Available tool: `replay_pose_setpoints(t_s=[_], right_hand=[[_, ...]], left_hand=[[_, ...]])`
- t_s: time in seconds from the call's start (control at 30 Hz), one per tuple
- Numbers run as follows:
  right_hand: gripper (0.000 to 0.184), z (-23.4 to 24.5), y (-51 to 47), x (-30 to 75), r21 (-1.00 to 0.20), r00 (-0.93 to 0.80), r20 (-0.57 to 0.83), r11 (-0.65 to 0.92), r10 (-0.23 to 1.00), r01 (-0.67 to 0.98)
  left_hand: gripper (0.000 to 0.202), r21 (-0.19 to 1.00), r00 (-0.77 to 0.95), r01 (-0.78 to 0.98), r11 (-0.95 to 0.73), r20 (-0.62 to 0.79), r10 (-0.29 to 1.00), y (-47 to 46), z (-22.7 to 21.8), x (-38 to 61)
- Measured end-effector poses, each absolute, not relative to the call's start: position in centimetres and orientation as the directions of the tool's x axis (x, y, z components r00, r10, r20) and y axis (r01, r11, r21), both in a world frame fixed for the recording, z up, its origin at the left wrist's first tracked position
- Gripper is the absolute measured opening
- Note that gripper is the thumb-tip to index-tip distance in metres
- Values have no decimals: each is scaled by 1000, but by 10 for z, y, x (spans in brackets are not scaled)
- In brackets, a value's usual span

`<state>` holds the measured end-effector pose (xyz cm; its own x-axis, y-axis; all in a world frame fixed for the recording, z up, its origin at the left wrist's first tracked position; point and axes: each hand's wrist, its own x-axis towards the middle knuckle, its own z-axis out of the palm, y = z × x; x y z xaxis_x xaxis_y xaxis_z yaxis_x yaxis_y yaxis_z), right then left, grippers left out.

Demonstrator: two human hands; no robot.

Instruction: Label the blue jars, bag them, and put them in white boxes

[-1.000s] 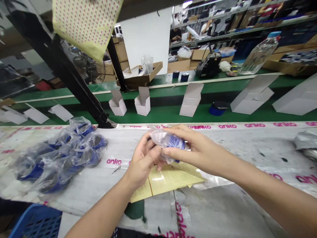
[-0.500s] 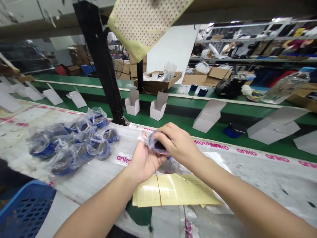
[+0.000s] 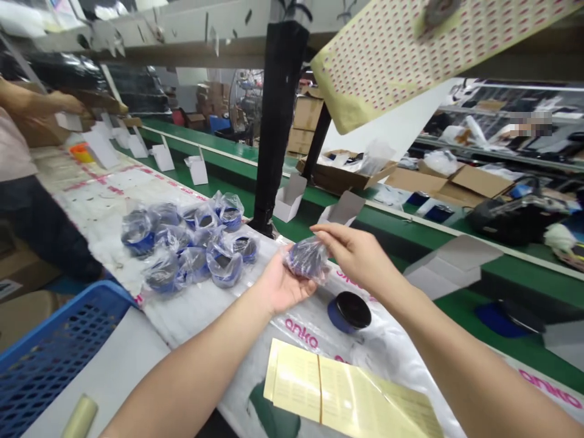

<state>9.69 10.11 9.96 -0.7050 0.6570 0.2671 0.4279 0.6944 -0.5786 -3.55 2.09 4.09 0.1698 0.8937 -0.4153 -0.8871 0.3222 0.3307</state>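
Note:
My left hand [image 3: 278, 286] lies palm up and cradles a clear plastic bag [image 3: 308, 258] with a round blue-and-black item inside. The fingertips of my right hand [image 3: 358, 255] touch the top of that bag, with the fingers spread. Below my hands, an unbagged round item [image 3: 350, 311] with a black top and blue side rests on a white plastic sheet [image 3: 301, 328]. Several similar bagged items [image 3: 182, 246] lie in a cluster to the left. A stack of yellow printed papers [image 3: 337, 389] bound with a thin band sits nearer me.
A blue plastic crate [image 3: 50, 365] stands at the lower left. A co-worker [image 3: 27, 176] stands at the far left of the table. White folded boxes [image 3: 289, 198] stand along a green conveyor [image 3: 456, 258] behind a black post [image 3: 278, 115]. A dotted sticker sheet [image 3: 392, 61] hangs overhead.
The view has swung left, bringing the co-worker in. An unbagged round item now shows on the sheet. My hands have drawn apart, leaving the bag on my left palm.

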Motion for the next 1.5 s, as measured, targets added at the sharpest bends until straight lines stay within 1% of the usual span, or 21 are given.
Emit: replay_pose_setpoints(t_s=[0.1,0.13,0.17,0.23,0.37,0.43,0.47,0.53,0.6,0.67,0.8,0.97,1.13,1.23,1.3,1.43,1.5], right_hand=[[70,91,101,86,-456,-845,59,768,531,451],[75,89,100,82,-414,-863,6,787,505,457],[73,88,100,78,-381,-871,-27,800,491,463],[61,90,104,70,-358,-875,-51,809,482,467],[49,113,130,55,-404,-893,-83,805,441,435],[46,130,152,42,-405,-878,-24,798,479,446],[47,137,165,34,-393,-852,41,792,522,466],[53,146,189,15,-347,-761,218,778,610,524],[57,144,208,-5,-290,-677,352,763,646,577],[58,134,221,-23,-231,-656,405,765,637,601],[50,107,233,-45,-90,-726,352,794,590,601],[31,92,234,-58,42,-739,291,763,608,645],[28,76,220,-61,129,-791,253,791,557,599],[26,70,213,-58,151,-828,212,819,520,553],[25,74,210,-54,145,-840,190,832,508,536],[36,95,191,-35,116,-833,193,831,518,544],[41,104,169,-24,102,-854,173,853,491,511]], left_hand=[[46,341,113,-893,292,-458,882,25,33,-36],[48,352,104,-889,293,-467,878,26,32,-35],[51,364,98,-882,298,-477,873,27,31,-35],[57,393,85,-867,308,-492,866,28,30,-36],[77,420,40,-878,231,-416,909,32,28,-38],[79,438,-23,-883,169,-399,917,37,24,-37],[77,461,-60,-875,147,-405,912,40,22,-36],[70,526,-114,-841,128,-402,908,47,17,-34],[63,586,-107,-798,142,-369,923,52,12,-31],[56,619,-69,-766,173,-346,936,54,8,-30],[44,658,-49,-733,173,-305,951,54,3,-29],[36,685,-48,-707,175,-293,955,53,4,-27],[28,685,-52,-706,180,-304,951,54,3,-24],[23,684,-43,-703,193,-312,949,55,1,-23],[20,684,-43,-703,195,-315,948,55,0,-23],[20,690,-61,-700,187,-318,946,56,0,-24],[25,695,-63,-695,187,-318,946,56,2,-24]])
